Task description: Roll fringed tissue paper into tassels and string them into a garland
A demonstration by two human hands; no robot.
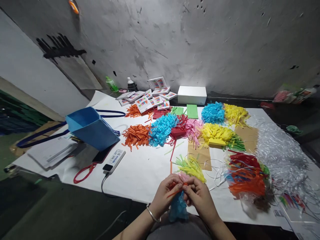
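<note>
My left hand (166,193) and my right hand (197,191) meet at the table's front edge, fingertips pinched together. Both grip an orange paper strip (174,190), part of which pokes out below my left thumb. Blue tissue strips (178,208) hang beneath the fingers, over my lap; how they join the orange piece is hidden. Just beyond the hands lies a yellow-green bundle of paper strips (191,167), with a bit of pink (183,175) partly covered by my fingers. A brown paper sheet (200,155) lies behind that bundle.
Orange (137,136), blue (163,128) and yellow (217,134) fringe piles run across the white-covered table. White stringy material (280,156) and a bagged multicolour bundle (247,175) occupy the right. Leftward are a blue bag (90,126) and a power bank (114,161); a white box (192,95) stands behind.
</note>
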